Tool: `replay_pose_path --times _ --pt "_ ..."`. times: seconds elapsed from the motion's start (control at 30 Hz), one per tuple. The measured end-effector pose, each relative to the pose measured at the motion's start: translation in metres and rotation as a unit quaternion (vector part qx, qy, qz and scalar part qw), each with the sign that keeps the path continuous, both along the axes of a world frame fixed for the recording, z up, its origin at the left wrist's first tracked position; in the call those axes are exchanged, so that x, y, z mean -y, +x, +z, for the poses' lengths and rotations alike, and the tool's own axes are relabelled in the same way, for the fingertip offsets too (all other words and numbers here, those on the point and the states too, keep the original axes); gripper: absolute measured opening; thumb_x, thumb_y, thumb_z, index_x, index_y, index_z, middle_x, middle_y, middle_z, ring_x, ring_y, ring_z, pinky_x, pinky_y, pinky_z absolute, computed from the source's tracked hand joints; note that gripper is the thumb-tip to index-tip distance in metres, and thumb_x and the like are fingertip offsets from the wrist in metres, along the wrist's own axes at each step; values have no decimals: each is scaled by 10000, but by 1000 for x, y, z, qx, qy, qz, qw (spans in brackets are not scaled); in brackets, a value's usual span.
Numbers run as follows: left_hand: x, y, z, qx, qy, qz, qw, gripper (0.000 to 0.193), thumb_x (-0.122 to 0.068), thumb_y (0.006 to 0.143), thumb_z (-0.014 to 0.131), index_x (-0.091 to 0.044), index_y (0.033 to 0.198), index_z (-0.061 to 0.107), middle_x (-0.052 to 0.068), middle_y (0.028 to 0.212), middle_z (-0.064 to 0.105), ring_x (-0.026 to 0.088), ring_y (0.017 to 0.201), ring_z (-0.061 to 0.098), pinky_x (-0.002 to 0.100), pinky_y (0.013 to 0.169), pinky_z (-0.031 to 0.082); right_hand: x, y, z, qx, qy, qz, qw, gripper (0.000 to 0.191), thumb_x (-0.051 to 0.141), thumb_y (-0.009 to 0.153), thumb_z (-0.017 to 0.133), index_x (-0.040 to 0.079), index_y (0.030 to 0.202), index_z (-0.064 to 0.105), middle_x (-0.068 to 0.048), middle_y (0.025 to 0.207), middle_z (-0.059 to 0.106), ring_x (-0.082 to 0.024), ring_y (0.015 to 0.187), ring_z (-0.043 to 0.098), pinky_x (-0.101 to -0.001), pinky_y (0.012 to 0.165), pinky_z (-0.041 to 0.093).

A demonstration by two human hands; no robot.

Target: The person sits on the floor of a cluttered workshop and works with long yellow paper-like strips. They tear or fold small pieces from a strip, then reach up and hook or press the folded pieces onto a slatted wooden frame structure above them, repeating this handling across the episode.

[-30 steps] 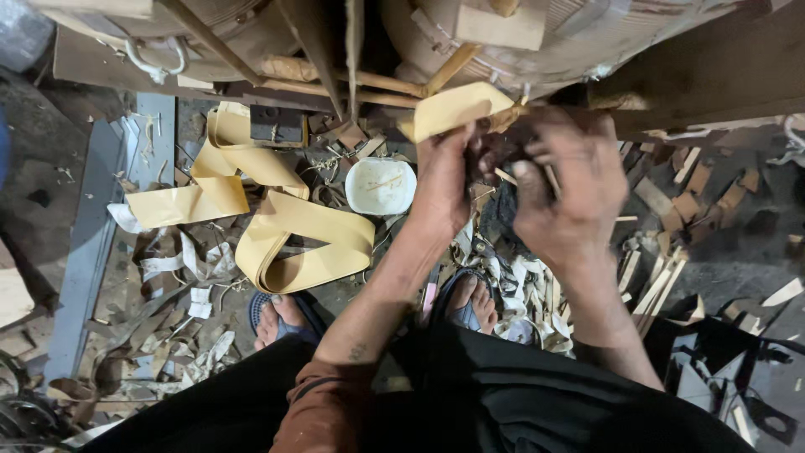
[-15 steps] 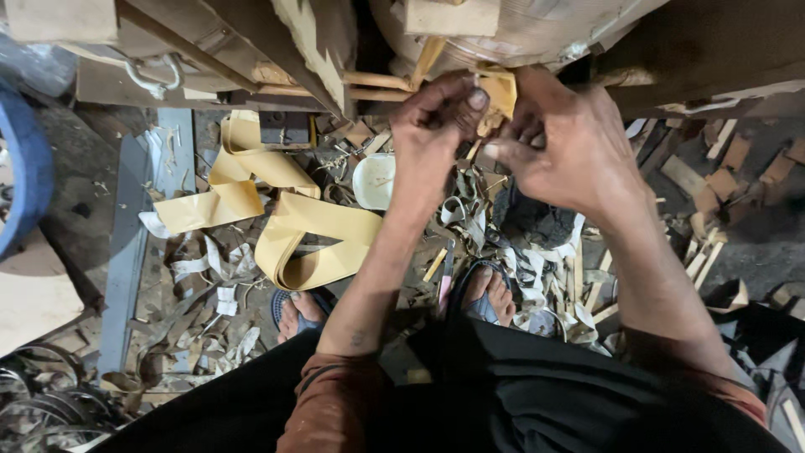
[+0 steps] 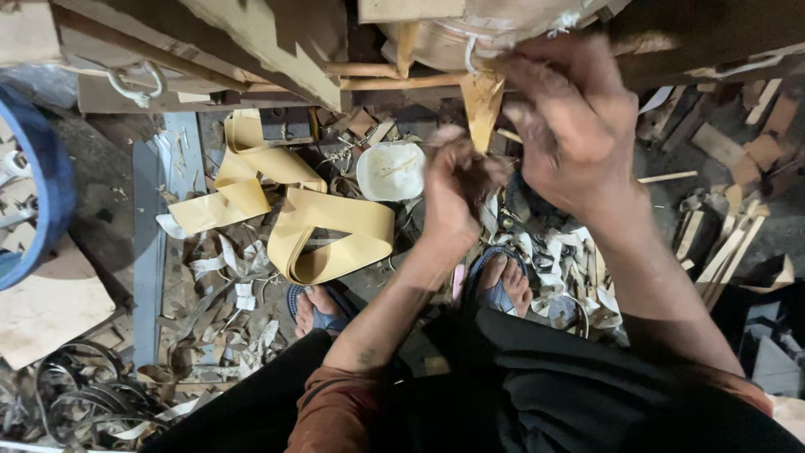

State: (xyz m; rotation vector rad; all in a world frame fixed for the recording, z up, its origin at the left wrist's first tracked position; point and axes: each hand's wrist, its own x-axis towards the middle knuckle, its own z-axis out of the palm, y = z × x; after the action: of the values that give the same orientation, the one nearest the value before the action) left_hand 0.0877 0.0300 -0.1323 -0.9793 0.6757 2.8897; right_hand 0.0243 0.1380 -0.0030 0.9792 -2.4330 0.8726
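Tan flat strip (image 3: pixel 483 107) hangs pinched under right hand (image 3: pixel 579 126).

Left hand (image 3: pixel 453 197): centre frame, fingers curled into a closed grip, forearm bare.
Right hand (image 3: pixel 579 126): upper right, raised, fingers bent, pinching.

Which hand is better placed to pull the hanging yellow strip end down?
Probably the left hand: it sits right beside the strip end. The right hand is up at the drum.
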Motion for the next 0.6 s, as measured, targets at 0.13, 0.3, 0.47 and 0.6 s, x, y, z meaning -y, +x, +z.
replay_pose_path --times 0.13,0.3,0.47,0.6 --pt "37 2 33 -219 -681 130 687 347 76 789 533 -62 1108 531 105 1115 504 291 1042 523 392 1029 460 4 -1 -6 -18 40 -68 997 246 13 933 793 63 1168 744 -199 1053 643 -324 889 682 -402 726 558" --pt "50 -21 47 -216 -588 -116 771 418 -109 867 804 12 1218 612 85 965 706 128 858 653 283 811 558 4 -3 -17 91 -34 -54 994 147 -21 1013 738 -7 1141 669 -155 968 715 -294 904 720 -357 774 560" --pt "84 -34 19 -191 -352 -281 872 262 -229 881 838 -15 977 723 -13 817 730 69 730 668 238 664 543 5 -9 -34 178 -124 -70 974 74 2 1004 769 -23 1060 726 -118 909 753 -198 770 741 -301 684 567" --pt "126 -38 4 -223 -307 -346 858 236 -203 913 848 -45 874 677 -38 798 640 46 718 557 229 649 456 10 -11 -45 159 -186 -68 967 71 -9 1006 784 -30 1058 739 -124 905 753 -162 707 717 -263 639 541"
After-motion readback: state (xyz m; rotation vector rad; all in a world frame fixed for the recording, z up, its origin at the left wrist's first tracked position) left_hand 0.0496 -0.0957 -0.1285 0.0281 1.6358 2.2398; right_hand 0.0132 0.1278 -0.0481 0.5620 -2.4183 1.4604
